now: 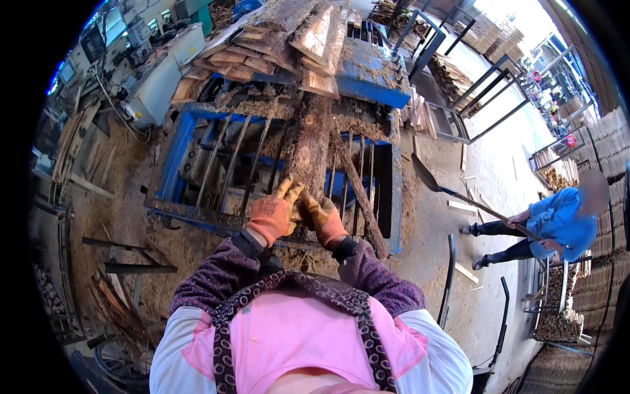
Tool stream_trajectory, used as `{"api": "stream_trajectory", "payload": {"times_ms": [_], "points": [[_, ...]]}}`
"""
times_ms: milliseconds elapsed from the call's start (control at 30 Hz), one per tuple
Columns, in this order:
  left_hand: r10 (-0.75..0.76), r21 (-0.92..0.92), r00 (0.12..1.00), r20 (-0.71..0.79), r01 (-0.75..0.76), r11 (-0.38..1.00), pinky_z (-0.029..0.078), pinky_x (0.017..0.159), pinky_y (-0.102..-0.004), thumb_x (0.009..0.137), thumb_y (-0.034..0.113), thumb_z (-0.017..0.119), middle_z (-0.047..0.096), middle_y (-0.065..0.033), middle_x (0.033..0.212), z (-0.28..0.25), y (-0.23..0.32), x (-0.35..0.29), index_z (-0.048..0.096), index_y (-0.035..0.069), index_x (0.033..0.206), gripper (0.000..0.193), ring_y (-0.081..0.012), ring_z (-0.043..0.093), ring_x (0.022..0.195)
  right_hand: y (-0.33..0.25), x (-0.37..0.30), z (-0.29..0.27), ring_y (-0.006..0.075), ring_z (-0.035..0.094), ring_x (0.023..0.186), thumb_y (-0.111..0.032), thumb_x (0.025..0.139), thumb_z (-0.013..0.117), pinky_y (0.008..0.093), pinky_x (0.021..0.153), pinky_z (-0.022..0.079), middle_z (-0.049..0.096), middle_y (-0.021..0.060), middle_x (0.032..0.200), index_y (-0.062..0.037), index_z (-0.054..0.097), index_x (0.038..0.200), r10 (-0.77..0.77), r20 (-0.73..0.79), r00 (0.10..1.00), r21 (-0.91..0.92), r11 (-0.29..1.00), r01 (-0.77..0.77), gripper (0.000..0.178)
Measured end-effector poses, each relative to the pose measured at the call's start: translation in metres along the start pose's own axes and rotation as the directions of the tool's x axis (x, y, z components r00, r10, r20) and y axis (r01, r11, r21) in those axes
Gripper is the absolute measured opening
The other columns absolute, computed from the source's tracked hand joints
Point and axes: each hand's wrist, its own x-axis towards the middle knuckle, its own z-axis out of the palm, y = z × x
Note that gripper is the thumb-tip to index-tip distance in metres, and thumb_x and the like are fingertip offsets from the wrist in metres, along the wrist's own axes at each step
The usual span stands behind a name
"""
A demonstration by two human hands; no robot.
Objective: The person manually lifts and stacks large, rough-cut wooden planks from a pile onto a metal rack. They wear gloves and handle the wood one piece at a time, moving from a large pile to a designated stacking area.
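Observation:
A long bark-covered wooden slab [308,141] lies lengthwise on a blue roller frame [172,164], its near end toward me. My left hand [272,211], in an orange and yellow work glove, grips the left side of that end, with its fingers over the top. On the opposite side my right hand [325,220], gloved alike, closes round the corner, its fingers partly hidden. Beside it, a narrow bark strip [359,194] slants across the rollers. Farther off, rough boards [262,49] are piled on the machine.
To the right a person in blue [558,220] holds a long-handled shovel [426,174]. Black metal racks [489,98] and stacked timber [600,151] stand beyond. A grey cabinet [164,75] is at the far left. Metal bars [138,259] and scrap wood [121,302] lie at near left.

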Motion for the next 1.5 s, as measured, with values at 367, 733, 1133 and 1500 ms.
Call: {"api": "stream_trajectory", "payload": {"times_ms": [367,733,1133,1500], "points": [[-0.147,-0.004,0.988,0.056,0.147,0.989,0.057,0.083,-0.0497,0.086,0.033,0.073,0.07,-0.0192,0.106,0.085,-0.079,0.133,0.073,0.009,0.106,0.031,-0.0367,0.071,0.089,-0.119,0.119,-0.001,0.029,0.061,0.116,-0.04,0.088,0.076,0.0369,0.1,0.052,0.065,0.0184,0.123,0.0073,0.049,0.139,-0.469,0.006,0.883,-0.376,0.817,0.436,0.074],[0.2,-0.276,0.933,-0.298,-0.285,0.918,0.043,0.109,-0.0537,0.086,0.038,0.074,0.045,-0.0211,0.151,0.024,-0.093,0.156,0.052,0.01,0.143,0.068,-0.0438,0.051,0.132,-0.271,0.285,0.155,0.0299,0.023,0.155,-0.049,0.08,0.08,0.0493,0.122,0.03,0.018,0.0119,0.17,-0.0214,0.031,0.161,-0.547,0.02,0.837,-0.998,0.043,0.051,0.099],[0.209,-0.948,0.926,-0.315,-0.316,-0.032,0.058,0.093,-0.0414,0.105,0.04,0.051,0.071,-0.0152,0.122,-0.045,-0.062,0.214,0.062,0.008,0.135,0.045,-0.0233,0.07,0.109,-0.156,0.067,0.05,0.0409,0.059,0.123,-0.021,0.078,0.075,0.0457,0.101,0.052,0.059,0.0191,0.139,-0.0029,0.055,0.141,-0.629,0.486,0.607,-0.873,-0.332,0.356,0.068],[0.22,-0.836,0.861,0.458,0.501,-0.222,0.036,0.116,-0.041,0.109,0.042,0.031,0.057,-0.03,0.131,0.046,0.0,0.045,0.05,-0.019,0.127,0.067,-0.0349,0.052,0.129,0.024,-0.078,-0.058,0.0343,0.042,0.139,-0.034,0.08,0.085,0.046,0.115,0.04,0.035,0.0242,0.155,-0.0041,0.015,0.162,-0.279,-0.071,0.958,-0.142,0.953,0.267,0.112]]}}
